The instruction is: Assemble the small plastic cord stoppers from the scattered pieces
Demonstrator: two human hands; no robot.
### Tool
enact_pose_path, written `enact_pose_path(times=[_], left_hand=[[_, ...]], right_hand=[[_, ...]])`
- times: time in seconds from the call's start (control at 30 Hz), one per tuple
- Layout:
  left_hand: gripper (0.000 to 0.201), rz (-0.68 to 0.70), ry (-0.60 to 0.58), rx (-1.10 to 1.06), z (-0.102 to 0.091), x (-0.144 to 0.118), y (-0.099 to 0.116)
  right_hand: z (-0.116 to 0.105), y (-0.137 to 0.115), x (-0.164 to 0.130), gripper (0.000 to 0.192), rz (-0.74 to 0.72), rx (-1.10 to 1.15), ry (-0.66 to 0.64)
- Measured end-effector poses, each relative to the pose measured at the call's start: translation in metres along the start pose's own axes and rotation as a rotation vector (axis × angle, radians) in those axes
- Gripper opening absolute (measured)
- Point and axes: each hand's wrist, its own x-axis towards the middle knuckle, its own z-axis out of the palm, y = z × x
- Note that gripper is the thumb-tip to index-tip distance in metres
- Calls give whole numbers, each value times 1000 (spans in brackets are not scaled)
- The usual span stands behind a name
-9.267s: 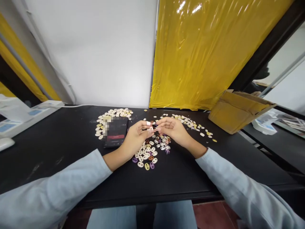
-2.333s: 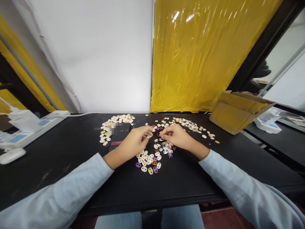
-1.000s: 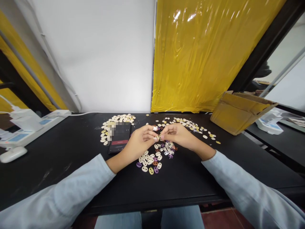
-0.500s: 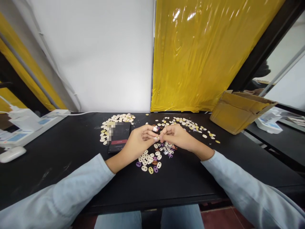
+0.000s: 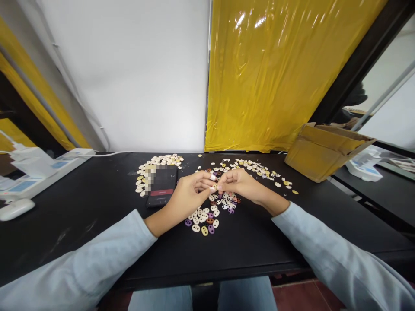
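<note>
My left hand (image 5: pixel 189 194) and my right hand (image 5: pixel 241 183) meet fingertip to fingertip just above the black table (image 5: pixel 97 224). Between them they pinch one small pale oval piece (image 5: pixel 213 187) with two holes. White tape wraps a fingertip of my left hand. Directly below the hands lies a pile of small oval pieces (image 5: pixel 207 216), mostly cream with some purple, brown and yellow ones.
A dark phone (image 5: pixel 161 186) lies left of my hands, with a cream heap (image 5: pixel 155 166) behind it. More pieces (image 5: pixel 259 170) are scattered to the back right. A cardboard box (image 5: pixel 324 151) stands at the right. White devices (image 5: pixel 32 170) and a mouse (image 5: pixel 14 209) sit at the left.
Within the last second the hands stay together on the small piece, with only slight finger shifts. Earlier, both hands were lower, close to the pile.
</note>
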Motion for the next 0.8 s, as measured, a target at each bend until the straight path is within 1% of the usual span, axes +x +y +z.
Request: enact_pose_path(times=[0.1, 0.17, 0.2, 0.27, 0.3, 0.37, 0.43, 0.5, 0.6, 0.7, 0.8], left_hand=[[35, 44, 44, 44, -5, 2, 0], [34, 78, 35, 132, -10, 3, 1], [30, 109, 18, 200, -12, 3, 2], [19, 196, -48, 368, -15, 4, 3], [17, 239, -93, 452, -16, 3, 3], [20, 291, -182, 584, -16, 3, 4], [24, 289, -240, 655, -15, 3, 4], [26, 267, -256, 703, -16, 3, 6], [29, 220, -290, 784, -23, 6, 11], [27, 202, -301, 815, -32, 8, 16], [27, 223, -304, 798, -36, 9, 19]], right_hand=[[-10, -2, 3, 20, -6, -23, 82], [-19, 0, 6, 18, -5, -104, 164], [-24, 3, 8, 18, 13, -174, 201], [-30, 9, 11, 16, 71, -339, 219], [-32, 12, 12, 15, 90, -372, 208], [-32, 19, 14, 14, 116, -421, 188], [-30, 22, 14, 14, 122, -462, 186], [-28, 23, 14, 16, 114, -515, 207], [-31, 17, 10, 16, 94, -577, 230], [-39, 9, 5, 8, 80, -594, 205], [-44, 4, 0, 14, 70, -629, 141]])
